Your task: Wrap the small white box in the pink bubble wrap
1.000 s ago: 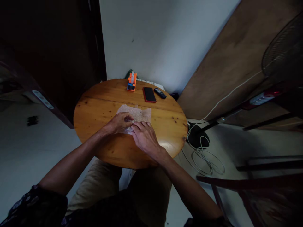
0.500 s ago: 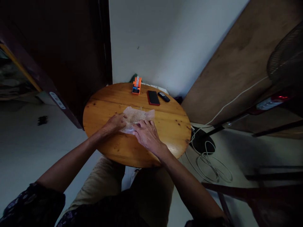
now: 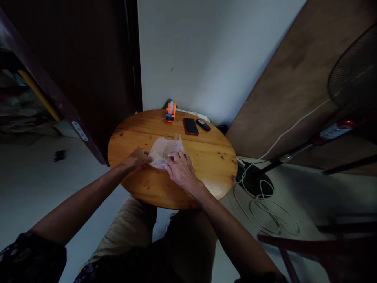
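A crumpled sheet of clear bubble wrap lies on the round wooden table; whether anything is inside it I cannot make out. My left hand is closed on its left edge, fingertips pinching the plastic. Across its right side rests my right hand, palm down with the fingers apart and pressing on the wrap. Behind it, toward the wall, stand an orange tape dispenser, a dark phone in a red case and a small black keypad phone.
A white wall backs the table, with a dark door at the left. On the right stands a fan, its pale cable coiled on the floor. A dark red chair is at lower right.
My left hand has shifted left to the wrap's edge, and the wrap's shape has changed, its right corner now standing up. My right hand stays on the wrap. The view has tilted slightly.
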Demonstrator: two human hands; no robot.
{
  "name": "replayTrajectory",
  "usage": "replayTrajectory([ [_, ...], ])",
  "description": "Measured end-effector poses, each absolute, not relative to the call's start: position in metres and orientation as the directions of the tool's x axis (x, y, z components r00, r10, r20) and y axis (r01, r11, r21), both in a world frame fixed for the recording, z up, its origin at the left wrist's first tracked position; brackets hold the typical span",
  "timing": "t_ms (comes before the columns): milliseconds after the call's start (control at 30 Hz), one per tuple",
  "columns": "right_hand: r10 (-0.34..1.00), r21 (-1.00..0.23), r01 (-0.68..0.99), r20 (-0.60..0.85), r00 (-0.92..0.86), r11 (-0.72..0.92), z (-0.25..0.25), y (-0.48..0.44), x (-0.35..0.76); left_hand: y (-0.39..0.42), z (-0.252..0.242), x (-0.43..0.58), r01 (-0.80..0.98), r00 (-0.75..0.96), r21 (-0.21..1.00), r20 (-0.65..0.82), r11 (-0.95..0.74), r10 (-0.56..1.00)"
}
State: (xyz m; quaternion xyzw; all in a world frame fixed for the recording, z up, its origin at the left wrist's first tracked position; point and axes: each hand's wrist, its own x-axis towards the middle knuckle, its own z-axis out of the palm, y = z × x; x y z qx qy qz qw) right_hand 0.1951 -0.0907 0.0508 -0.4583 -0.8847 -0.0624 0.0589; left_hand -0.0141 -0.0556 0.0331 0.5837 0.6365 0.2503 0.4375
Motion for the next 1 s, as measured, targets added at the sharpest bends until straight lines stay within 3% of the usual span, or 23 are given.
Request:
replayTrajectory([
  [100,0.796,0.047,0.817,0.202,-0.571,0.574,0.05,-0.092,0.194,-0.059,0.036,0.0,0.289,0.073,0.938,-0.221,0.192,0.972],
  [200,0.812,0.0,0.84,0.255,-0.525,0.543,0.048,-0.091,0.194,-0.06,0.039,0.019,0.184,0.083,0.969,-0.179,0.162,0.98],
  [300,0.838,-0.091,0.85,0.25,-0.485,0.519,0.05,-0.088,0.197,-0.059,0.039,0.038,0.182,0.131,0.974,-0.158,0.133,0.979],
  [400,0.848,-0.207,0.825,0.211,-0.487,0.526,0.055,-0.082,0.206,-0.059,0.038,0.049,0.289,0.179,0.956,-0.105,0.049,0.978],
  [567,0.825,-0.485,0.682,0.172,-0.539,0.547,0.057,-0.073,0.231,-0.064,0.053,0.05,0.644,0.35,0.738,-0.049,-0.203,0.935],
  [667,0.847,-0.6,0.623,0.199,-0.492,0.503,0.051,-0.071,0.246,-0.068,0.067,0.045,0.661,0.474,0.686,-0.067,-0.305,0.878],
  [800,0.886,-0.545,0.701,0.232,-0.401,0.46,0.042,-0.07,0.257,-0.067,0.072,0.041,0.623,0.593,0.654,-0.037,-0.429,0.804],
  [900,0.898,-0.493,0.751,0.259,-0.355,0.44,0.035,-0.072,0.259,-0.062,0.065,0.042,0.705,0.577,0.516,-0.017,-0.487,0.817],
  [1000,0.923,-0.523,0.764,0.276,-0.268,0.378,0.027,-0.074,0.261,-0.059,0.056,0.043,0.757,0.564,0.37,0.049,-0.539,0.825],
])
